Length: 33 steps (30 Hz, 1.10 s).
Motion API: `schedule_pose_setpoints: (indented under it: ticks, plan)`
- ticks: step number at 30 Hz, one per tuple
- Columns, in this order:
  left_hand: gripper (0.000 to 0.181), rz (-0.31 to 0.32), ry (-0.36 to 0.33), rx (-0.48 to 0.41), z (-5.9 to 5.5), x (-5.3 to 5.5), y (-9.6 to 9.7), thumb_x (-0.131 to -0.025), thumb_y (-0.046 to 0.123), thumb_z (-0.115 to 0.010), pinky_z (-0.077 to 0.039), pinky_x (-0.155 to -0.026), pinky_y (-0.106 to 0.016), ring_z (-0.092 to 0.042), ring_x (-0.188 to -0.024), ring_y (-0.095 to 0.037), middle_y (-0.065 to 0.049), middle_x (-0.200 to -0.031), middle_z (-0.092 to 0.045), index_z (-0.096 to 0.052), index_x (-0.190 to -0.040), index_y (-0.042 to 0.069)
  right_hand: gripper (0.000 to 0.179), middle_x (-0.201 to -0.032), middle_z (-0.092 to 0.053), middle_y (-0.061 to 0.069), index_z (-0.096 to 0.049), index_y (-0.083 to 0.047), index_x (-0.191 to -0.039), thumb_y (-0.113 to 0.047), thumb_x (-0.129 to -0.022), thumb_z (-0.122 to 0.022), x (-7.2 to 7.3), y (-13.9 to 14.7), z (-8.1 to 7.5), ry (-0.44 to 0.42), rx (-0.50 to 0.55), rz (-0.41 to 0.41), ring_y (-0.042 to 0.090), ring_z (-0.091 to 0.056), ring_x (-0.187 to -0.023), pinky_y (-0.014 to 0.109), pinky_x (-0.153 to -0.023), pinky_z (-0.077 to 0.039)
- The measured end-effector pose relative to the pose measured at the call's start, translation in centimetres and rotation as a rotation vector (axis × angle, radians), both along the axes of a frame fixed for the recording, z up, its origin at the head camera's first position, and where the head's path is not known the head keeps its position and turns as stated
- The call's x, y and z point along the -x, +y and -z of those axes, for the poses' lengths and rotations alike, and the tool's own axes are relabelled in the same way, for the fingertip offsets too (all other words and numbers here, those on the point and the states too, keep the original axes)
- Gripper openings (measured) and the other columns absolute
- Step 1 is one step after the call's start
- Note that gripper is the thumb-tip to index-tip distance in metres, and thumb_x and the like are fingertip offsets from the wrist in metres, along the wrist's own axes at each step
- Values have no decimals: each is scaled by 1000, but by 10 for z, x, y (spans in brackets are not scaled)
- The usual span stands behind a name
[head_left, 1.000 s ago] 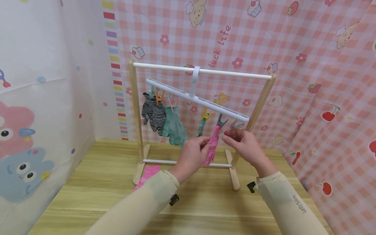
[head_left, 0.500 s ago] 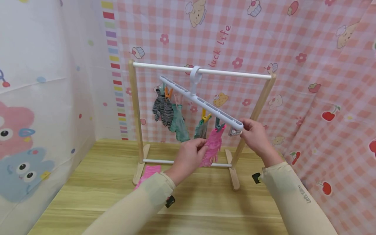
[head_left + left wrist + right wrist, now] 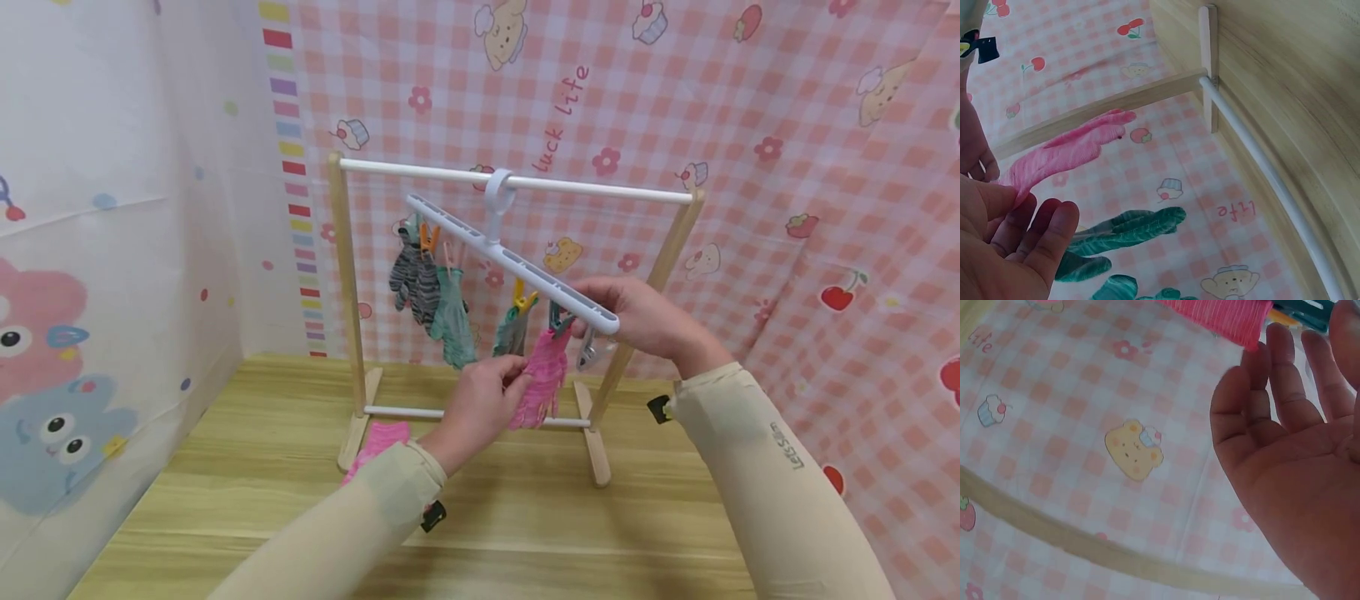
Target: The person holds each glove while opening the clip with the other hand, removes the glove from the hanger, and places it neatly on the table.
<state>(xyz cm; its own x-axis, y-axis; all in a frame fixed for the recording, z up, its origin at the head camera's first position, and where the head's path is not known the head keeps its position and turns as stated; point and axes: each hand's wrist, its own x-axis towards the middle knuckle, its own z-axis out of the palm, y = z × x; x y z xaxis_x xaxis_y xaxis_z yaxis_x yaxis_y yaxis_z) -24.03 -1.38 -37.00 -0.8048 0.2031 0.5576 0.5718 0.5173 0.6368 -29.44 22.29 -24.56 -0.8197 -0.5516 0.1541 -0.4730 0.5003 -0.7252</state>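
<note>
Pinching a pink glove (image 3: 545,382); sleeve (image 3: 783,483) reads "LetsSlim", backdrop (image 3: 480,100) "luck life".

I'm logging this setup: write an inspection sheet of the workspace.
Surface: wood-grain tabletop, bearing a wooden rack.
Job things: pink glove hanging from a dark-green clothespin on the white hanger; gray striped glove and green glove also clipped.
Clutter: pink fabric on the tabletop, partly behind the left sleeve.
Left hand: pinches the pink glove.
Right hand: behind the hanger, by the clothespin; contact unclear.
Cables: nothing seen.
Surroundings: pink checked cloth behind the rack.
</note>
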Motion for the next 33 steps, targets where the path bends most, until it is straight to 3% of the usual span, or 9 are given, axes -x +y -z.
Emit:
schedule_pose_setpoints:
  ticks: [7,16,21,28,33]
  plan:
    - [15,6,-43,-1,1,-1,-2,-104,14,-71,-53,-64,-19,-62,-71,-7,-6,-89,-79,-80,-111,5,36,-117,-79,6,-74,-11,-130,-14,-95,-82,6,-7,3,-39,18,-69,23,-72,-110,42,-101,-54]
    - [17,5,-34,-7,2,0,-8,-104,17,-71,-54,-63,-19,-68,-74,-10,-7,-92,-81,-79,-113,5,31,-106,-78,1,-74,-5,-124,-9,-95,-81,2,-15,3,-49,61,-90,20,-73,-101,37,-94,-56]
    - [18,26,-54,-56,-4,0,-8,-105,21,-70,-55,-65,-20,-68,-75,-11,-5,-93,-80,-79,-113,7,30,-102,-77,-1,-74,-2,-123,-9,-95,-81,0,-17,4,-44,85,-96,19,-72,-97,35,-91,-58]
    - [19,39,6,-144,-15,1,-6,-105,20,-71,-60,-68,-22,-76,-78,-14,-9,-93,-83,-81,-111,5,28,-98,-78,-2,-74,0,-120,-13,-96,-81,-2,-19,4,-29,96,-106,18,-71,-91,35,-86,-59]
    - [18,30,26,-169,-17,1,-8,-102,21,-75,-58,-66,-20,-73,-76,-14,-8,-92,-82,-84,-107,6,26,-97,-77,-1,-76,-3,-118,-12,-95,-82,-3,-18,2,-26,82,-84,19,-71,-91,35,-87,-58]
